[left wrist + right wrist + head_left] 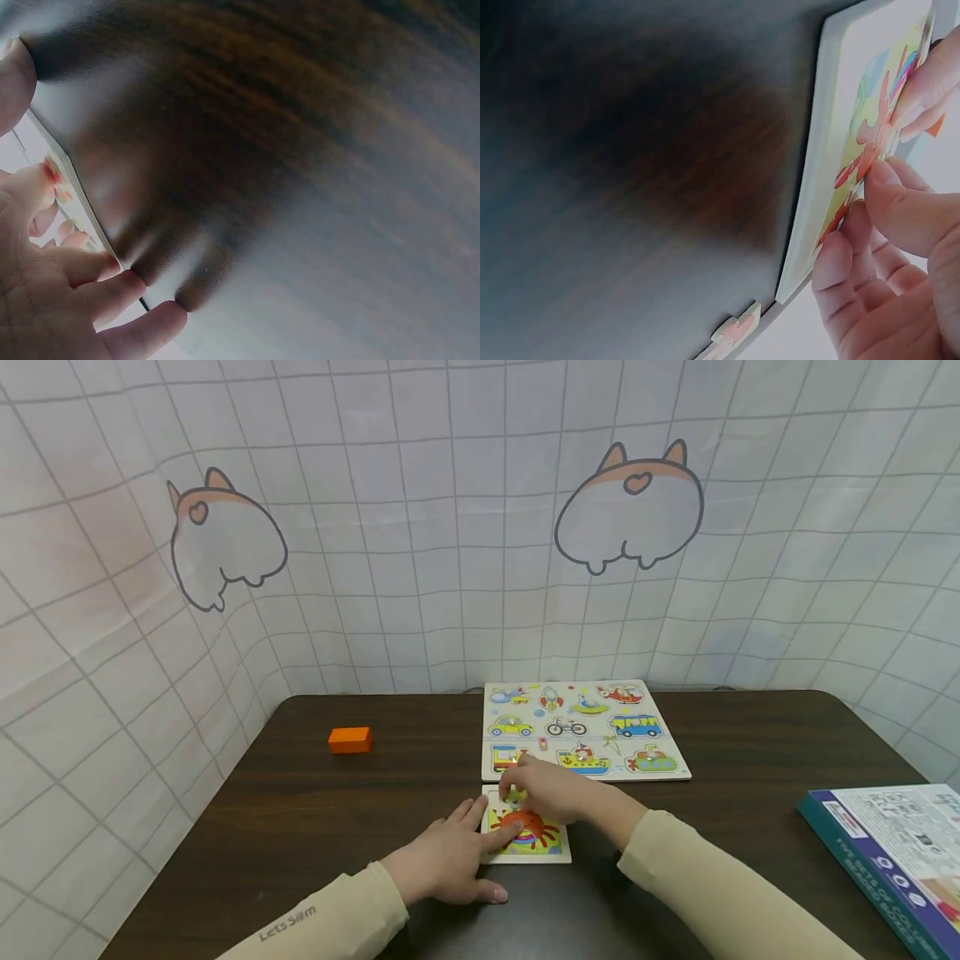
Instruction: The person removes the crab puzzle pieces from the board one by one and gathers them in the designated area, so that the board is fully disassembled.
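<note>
A small white-framed jigsaw puzzle (564,857) with a red crab picture (534,827) lies on the table. My left hand (448,857) rests at its left side, fingers stretched, the index finger lying across the crab. In the left wrist view the fingers (142,330) meet the board's edge and the table. My right hand (551,787) is over the board's upper part, pinching a yellow-green puzzle piece (515,797) with thumb and fingers. In the right wrist view, the thumb (885,174) is right at the picture. A loose jigsaw piece (735,334) with reddish print lies beside the board.
A larger vehicle peg puzzle (581,714) lies just behind the small puzzle. An orange block (350,740) sits at the back left of the dark table (315,827). A boxed set (892,852) lies at the right edge. A white gridded curtain (420,568) hangs behind.
</note>
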`<state>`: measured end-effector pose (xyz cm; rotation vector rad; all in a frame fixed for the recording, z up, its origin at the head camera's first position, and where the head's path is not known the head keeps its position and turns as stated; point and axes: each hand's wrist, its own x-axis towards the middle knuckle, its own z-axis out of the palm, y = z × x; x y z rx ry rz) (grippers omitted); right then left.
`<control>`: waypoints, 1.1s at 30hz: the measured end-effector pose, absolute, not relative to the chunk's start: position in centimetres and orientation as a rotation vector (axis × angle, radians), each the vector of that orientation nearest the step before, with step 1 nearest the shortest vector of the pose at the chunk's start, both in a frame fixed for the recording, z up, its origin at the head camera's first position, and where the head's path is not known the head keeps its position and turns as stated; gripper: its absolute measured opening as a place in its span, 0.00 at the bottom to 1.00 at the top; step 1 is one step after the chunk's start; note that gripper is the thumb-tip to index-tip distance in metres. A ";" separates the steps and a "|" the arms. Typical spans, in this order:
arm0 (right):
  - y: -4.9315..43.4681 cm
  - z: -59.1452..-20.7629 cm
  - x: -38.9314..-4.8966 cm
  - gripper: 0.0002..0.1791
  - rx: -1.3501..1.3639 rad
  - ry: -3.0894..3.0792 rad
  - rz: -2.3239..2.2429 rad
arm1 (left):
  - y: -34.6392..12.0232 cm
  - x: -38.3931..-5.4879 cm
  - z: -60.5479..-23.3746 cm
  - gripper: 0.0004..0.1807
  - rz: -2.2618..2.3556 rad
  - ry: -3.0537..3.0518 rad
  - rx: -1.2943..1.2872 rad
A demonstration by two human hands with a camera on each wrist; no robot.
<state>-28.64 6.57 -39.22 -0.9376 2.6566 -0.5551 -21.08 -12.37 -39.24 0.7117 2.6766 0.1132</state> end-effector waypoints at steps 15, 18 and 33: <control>7.0 -39.4 -28.6 0.14 -0.951 2.690 -0.620 | -12.0 -21.0 -39.1 0.44 0.094 2.685 0.709; 7.4 -39.5 -28.8 0.12 -0.981 2.686 -0.661 | -12.0 -21.1 -39.1 0.44 0.090 2.678 0.701; 8.3 -39.9 -29.8 0.07 -0.800 2.631 -0.886 | -12.1 -20.9 -39.1 0.44 0.097 2.679 0.685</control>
